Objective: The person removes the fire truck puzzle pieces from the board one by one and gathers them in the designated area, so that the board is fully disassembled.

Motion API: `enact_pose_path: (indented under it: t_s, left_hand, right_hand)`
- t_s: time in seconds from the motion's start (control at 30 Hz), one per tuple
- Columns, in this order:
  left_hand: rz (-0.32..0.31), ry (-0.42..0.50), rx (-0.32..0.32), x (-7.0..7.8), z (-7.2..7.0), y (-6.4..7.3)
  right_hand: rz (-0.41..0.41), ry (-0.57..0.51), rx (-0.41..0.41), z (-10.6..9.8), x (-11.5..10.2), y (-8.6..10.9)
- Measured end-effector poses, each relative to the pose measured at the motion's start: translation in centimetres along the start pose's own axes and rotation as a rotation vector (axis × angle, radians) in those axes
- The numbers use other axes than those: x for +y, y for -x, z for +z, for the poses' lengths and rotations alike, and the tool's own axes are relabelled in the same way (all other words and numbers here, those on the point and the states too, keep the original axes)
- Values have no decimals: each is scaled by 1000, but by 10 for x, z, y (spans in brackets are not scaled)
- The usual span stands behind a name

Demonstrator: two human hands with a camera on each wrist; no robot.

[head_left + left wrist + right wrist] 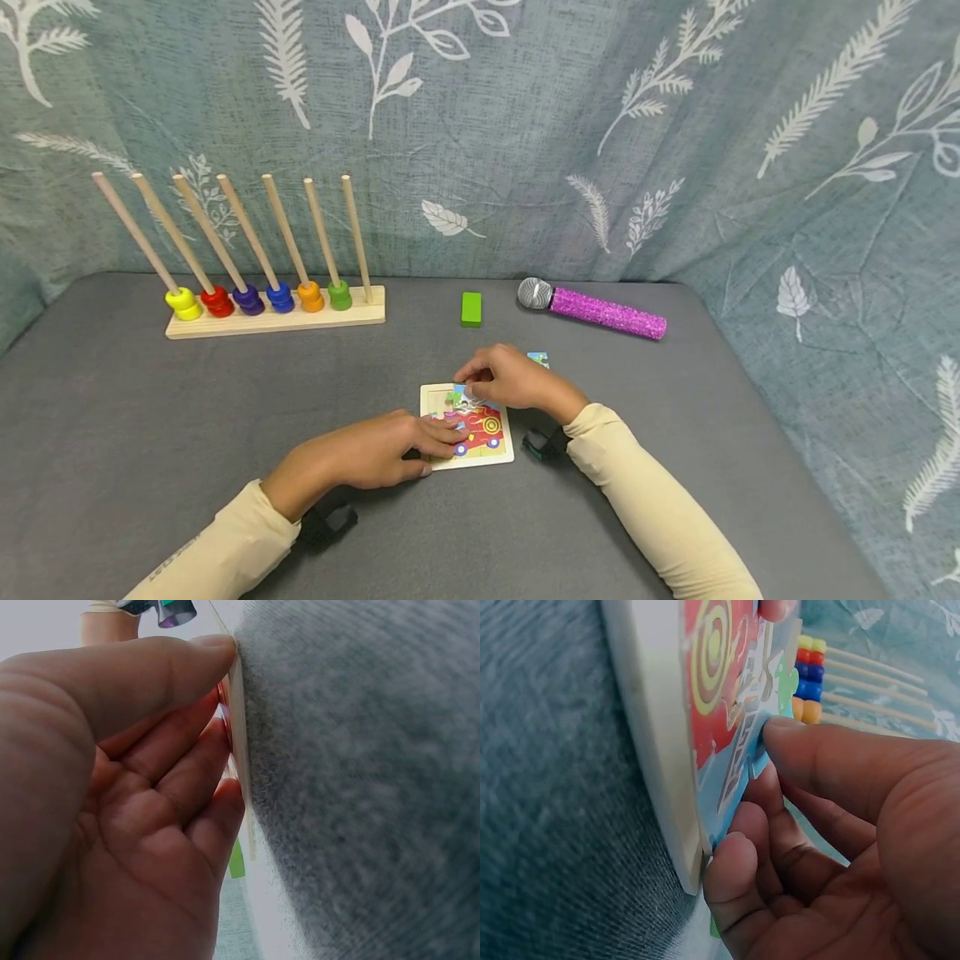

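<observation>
A small wooden jigsaw puzzle board (472, 462) with a pale rim lies on the grey table, showing a red vehicle with yellow round shapes. My left hand (375, 452) rests on its left side, fingers extended over the picture and thumb at the near edge. At the board's far edge, my right hand (517, 382) pinches a blue and green puzzle piece (757, 742) between thumb and fingers, over the top of the picture. Bare wood shows in the board's far left corner. Another puzzle piece (538, 358) lies on the table just beyond the right hand.
A wooden peg stand (277, 327) with coloured rings stands at the back left. Behind the board lies a green block (471, 309), and right of that a microphone (607, 312) with a glittery purple handle. A leaf-patterned curtain (495, 167) hangs along the table's back edge.
</observation>
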State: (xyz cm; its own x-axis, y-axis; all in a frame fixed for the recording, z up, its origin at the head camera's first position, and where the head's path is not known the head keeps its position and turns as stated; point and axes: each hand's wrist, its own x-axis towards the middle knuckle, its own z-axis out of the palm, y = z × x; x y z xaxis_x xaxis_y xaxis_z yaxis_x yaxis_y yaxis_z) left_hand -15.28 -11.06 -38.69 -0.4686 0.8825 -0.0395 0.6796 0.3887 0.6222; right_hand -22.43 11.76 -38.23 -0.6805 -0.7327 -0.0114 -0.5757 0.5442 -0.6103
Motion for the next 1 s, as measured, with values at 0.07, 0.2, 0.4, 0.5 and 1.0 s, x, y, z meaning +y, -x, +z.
enact_pose_path:
  t_s: [0.07,0.2,0.4,0.5,1.0]
  left_hand:
    - [0,0,2,0,0,0]
    - [2,-1,9,0,1,1]
    - [-6,6,10,1,0,1]
    - [-13,8,9,1,0,1]
    - [-8,9,9,0,1,1]
  right_hand:
    - [0,13,2,1,0,0]
    - [10,48,7,3,-2,0]
    - [35,57,-14,2,-5,0]
    - [48,44,-18,3,-6,0]
    - [66,-134,-64,-3,-8,4]
